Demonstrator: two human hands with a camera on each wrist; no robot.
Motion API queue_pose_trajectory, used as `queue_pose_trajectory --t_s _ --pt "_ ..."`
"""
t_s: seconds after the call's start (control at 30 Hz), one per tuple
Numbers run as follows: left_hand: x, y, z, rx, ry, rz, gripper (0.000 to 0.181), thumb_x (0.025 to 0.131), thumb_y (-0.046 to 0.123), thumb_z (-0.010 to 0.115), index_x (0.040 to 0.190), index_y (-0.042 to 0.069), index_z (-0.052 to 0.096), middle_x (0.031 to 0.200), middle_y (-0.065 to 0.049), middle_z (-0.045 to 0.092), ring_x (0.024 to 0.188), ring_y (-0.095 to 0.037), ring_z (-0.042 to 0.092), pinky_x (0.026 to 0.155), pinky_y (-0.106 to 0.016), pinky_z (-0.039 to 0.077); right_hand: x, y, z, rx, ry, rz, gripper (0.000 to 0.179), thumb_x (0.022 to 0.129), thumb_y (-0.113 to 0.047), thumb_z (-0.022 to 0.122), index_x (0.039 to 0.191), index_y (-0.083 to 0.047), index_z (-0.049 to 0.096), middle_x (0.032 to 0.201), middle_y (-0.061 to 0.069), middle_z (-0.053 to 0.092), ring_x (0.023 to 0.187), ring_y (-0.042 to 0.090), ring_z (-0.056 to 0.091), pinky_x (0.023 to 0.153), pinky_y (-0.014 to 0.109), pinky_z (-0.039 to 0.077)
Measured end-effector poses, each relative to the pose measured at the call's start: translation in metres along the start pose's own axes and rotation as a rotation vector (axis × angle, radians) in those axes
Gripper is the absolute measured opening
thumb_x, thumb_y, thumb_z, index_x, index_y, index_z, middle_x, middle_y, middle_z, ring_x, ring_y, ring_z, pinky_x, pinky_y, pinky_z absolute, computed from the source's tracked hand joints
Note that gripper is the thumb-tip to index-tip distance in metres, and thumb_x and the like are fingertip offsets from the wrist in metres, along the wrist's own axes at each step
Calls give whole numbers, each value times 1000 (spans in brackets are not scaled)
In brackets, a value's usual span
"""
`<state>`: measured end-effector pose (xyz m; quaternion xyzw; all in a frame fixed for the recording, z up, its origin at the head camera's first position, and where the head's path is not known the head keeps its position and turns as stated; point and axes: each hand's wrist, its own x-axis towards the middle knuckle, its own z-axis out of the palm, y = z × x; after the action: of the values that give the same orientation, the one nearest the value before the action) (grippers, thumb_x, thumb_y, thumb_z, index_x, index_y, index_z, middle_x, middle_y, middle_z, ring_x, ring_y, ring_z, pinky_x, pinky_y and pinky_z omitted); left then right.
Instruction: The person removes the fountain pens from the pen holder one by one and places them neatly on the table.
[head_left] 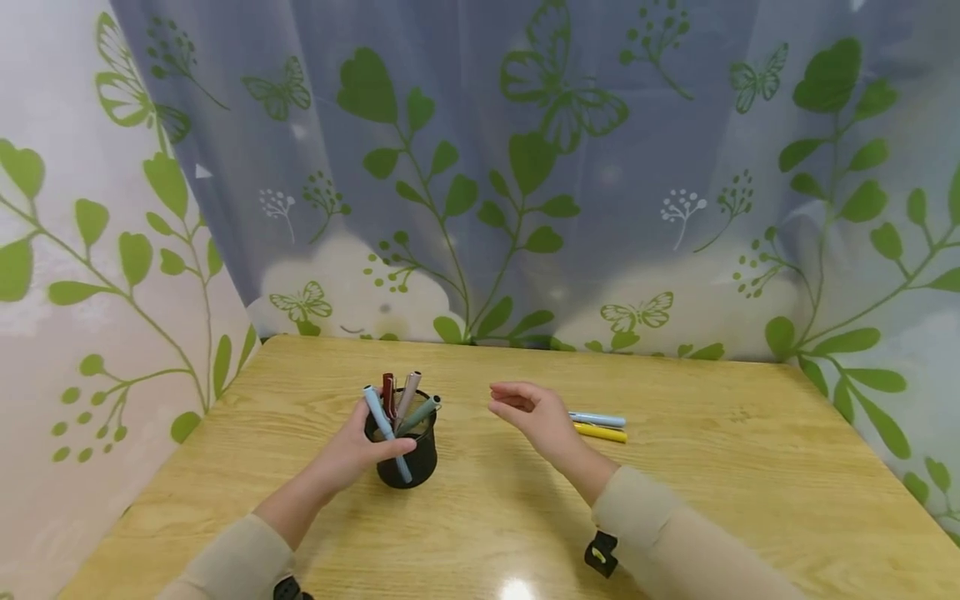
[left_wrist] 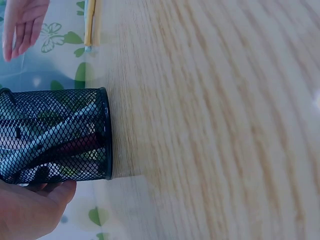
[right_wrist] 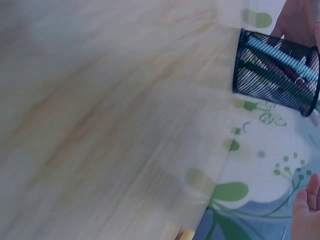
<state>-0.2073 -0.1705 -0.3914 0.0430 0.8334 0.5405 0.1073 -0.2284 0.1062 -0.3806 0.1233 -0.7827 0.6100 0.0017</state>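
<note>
A black mesh pen holder (head_left: 423, 458) stands upright on the table, gripped at its side by my left hand (head_left: 360, 446). Several pens lean in it: a light blue pen (head_left: 380, 414), a dark red pen (head_left: 387, 393), a greyish-pink pen (head_left: 408, 392) and a dark green pen (head_left: 420, 417). In the left wrist view the mesh pen holder (left_wrist: 55, 137) shows pens through its wall. My right hand (head_left: 543, 419) is held above the table, fingers loosely bent and holding nothing. Just right of it lie a light blue pen (head_left: 600, 419) and a yellow pen (head_left: 602, 432), their left ends hidden behind that hand.
The wooden table (head_left: 480, 533) runs back to a patterned curtain (head_left: 465, 208) with green leaves and butterflies. A similar cloth (head_left: 90, 292) hangs along the left side. Each wrist carries a small black device, such as the one under the right sleeve (head_left: 675, 533).
</note>
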Motion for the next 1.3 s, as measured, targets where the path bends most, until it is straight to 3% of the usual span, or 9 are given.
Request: queue_pose_trajectory --t_s 0.37,0.63,0.77,0.97,1.2,1.3 --pt "2 0 2 -1 18 -3 103 78 39 75 150 13 7 152 -22 10 137 -40 8 103 -59 21 8 -13 34 -31 -101 -95 38 87 -17 68 121 -5 62 115 13 62 103 22 60 86 33 48" --pt "4 3 1 -14 13 31 99 79 36 74 149 13 9 152 -23 10 138 -40 6 103 -61 18 17 -17 52 -90 -123 -124 37 87 -20 68 121 -7 63 118 9 62 107 24 57 89 35 46" --pt "2 2 1 11 10 4 101 80 38 74 150 13 6 152 -23 7 137 -42 6 102 -62 20 19 -18 60 -101 -161 -119 39 85 -17 69 121 -6 63 118 10 61 108 28 56 87 34 48" --pt "3 1 0 -14 8 32 99 80 38 73 150 15 7 153 -21 5 138 -40 3 102 -62 19 21 -20 65 -153 -138 -110 32 86 -16 68 117 -9 66 108 7 64 99 25 61 78 31 51" --pt "-1 -2 0 -3 9 1 99 79 39 74 149 17 9 153 -22 6 137 -41 4 101 -63 20 18 -25 62 -213 -134 -131 26 87 -18 67 109 -6 69 99 5 68 89 20 62 71 27 51" --pt "0 -1 -1 -26 4 34 97 80 36 74 149 15 8 152 -22 8 138 -41 5 101 -62 20 18 -28 58 -232 -123 -137 25 87 -19 67 109 -8 70 96 3 68 87 18 62 69 27 51"
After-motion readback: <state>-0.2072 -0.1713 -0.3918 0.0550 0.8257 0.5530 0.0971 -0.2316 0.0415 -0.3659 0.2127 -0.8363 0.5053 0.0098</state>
